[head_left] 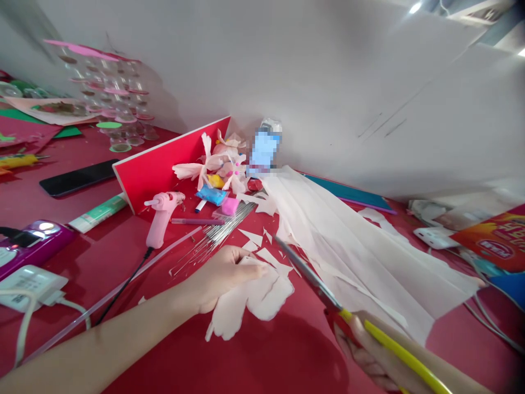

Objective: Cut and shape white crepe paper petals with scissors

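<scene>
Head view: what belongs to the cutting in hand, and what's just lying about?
Likely belongs:
yellow-handled metal scissors, in the right hand
pale scalloped paper pieces, in the left hand
large pale paper sheet
pale angular paper scraps

Seemingly just lying about:
flat black rectangular phone
white boxy charger at left
orange printed packet
green-and-white tube

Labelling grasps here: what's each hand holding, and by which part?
Left hand: pale cut paper, pinched near its upper edge, thumb on top. Right hand: scissors, held by the red-and-yellow handles.
</scene>
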`<state>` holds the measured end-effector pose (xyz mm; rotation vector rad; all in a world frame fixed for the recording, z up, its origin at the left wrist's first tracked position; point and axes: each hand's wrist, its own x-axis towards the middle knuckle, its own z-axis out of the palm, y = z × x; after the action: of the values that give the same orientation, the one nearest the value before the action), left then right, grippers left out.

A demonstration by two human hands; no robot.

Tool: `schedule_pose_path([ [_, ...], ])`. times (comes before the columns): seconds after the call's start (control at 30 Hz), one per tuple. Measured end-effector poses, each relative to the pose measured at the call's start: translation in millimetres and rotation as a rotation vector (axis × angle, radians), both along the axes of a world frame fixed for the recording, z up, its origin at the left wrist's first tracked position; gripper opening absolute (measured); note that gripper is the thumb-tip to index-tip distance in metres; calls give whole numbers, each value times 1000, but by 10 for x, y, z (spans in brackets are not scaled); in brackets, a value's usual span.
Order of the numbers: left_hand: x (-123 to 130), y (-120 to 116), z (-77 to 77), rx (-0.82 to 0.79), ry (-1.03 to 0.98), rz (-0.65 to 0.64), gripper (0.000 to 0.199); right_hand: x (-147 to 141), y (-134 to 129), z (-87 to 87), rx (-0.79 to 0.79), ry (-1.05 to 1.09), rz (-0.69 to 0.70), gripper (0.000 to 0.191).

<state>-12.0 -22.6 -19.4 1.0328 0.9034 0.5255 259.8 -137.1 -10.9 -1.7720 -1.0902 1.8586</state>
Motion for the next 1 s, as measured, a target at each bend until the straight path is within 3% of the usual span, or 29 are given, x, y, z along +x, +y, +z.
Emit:
schedule_pose_path([
  [0.13,9,5,15,-36,-61,18,17,-120,-27,84,-17,174,-212,66],
  [0.23,16,-3,7,-17,-84,24,17,-250,28,84,176,220,-278,61],
  [0.33,14,-29,10,62,-47,15,19,-411,171,41,424,190,-244,50],
  [0.4,11,-49,21,131,-5,1,19,-542,282,18,500,158,-225,48],
  [0.67,2,-59,44,237,144,-51,26,-940,504,-104,531,115,-460,36],
  [0.8,-7,-70,-3,306,165,-11,15,-913,507,-165,532,109,-465,34],
  [0.9,-9,-71,-36,392,165,14,32,-893,492,-169,523,174,-469,33],
  [1.0,-10,-58,-29,440,132,-15,16,-889,494,-158,522,244,-457,34],
])
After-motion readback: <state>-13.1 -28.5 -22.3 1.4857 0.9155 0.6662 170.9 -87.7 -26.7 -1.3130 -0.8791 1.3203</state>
